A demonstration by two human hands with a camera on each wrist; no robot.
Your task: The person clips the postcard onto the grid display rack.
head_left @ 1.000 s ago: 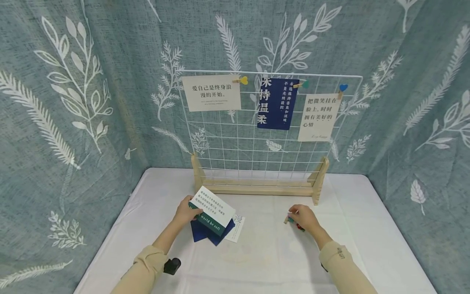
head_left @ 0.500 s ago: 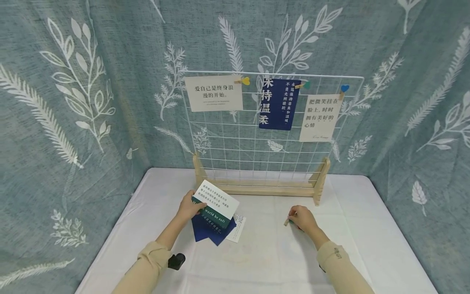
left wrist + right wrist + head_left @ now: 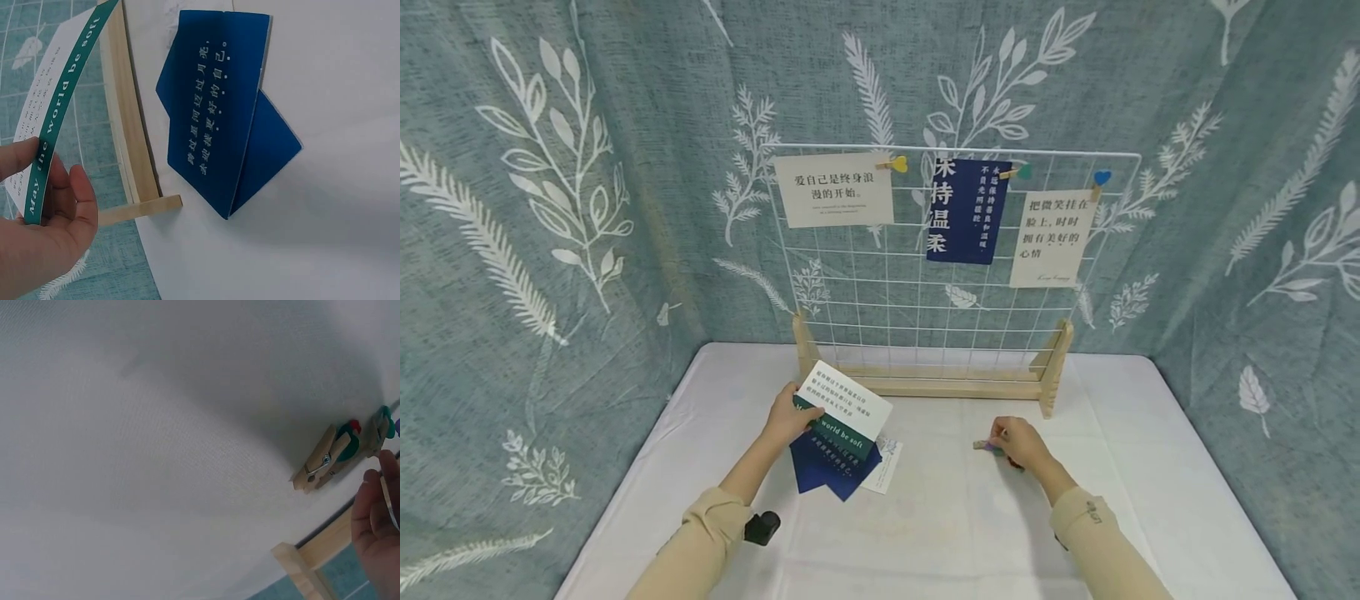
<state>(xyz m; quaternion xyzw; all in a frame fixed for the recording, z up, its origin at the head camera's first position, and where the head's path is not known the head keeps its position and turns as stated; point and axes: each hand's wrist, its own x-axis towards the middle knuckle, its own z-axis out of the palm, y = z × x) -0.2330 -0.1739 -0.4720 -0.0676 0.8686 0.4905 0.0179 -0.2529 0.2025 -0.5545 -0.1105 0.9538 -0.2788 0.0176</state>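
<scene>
My left hand (image 3: 786,418) pinches a white and green postcard (image 3: 847,400) by its left edge, raised over the cards on the table. In the left wrist view the same postcard (image 3: 59,94) stands tilted between thumb and fingers. Below it lie dark blue cards (image 3: 215,87), overlapping, with a white card (image 3: 885,467) partly under them. My right hand (image 3: 1021,442) pinches a small wooden clothespin (image 3: 981,446); purple shows near the fingertips. Beside that hand, in the right wrist view, other wooden clothespins (image 3: 320,461) with green and red tops lie on the cloth.
Behind the hands stands a white wire grid (image 3: 917,308) on a wooden base (image 3: 932,387). Three cards hang on it by heart clothespins: a cream card (image 3: 835,190), a blue card (image 3: 966,212) and another cream card (image 3: 1051,242). Patterned curtains (image 3: 587,333) surround the white table (image 3: 925,533).
My left hand has lifted the postcard slightly up and to the right, uncovering more of the blue cards. The clothespin at my right fingertips now points left and shows purple.
</scene>
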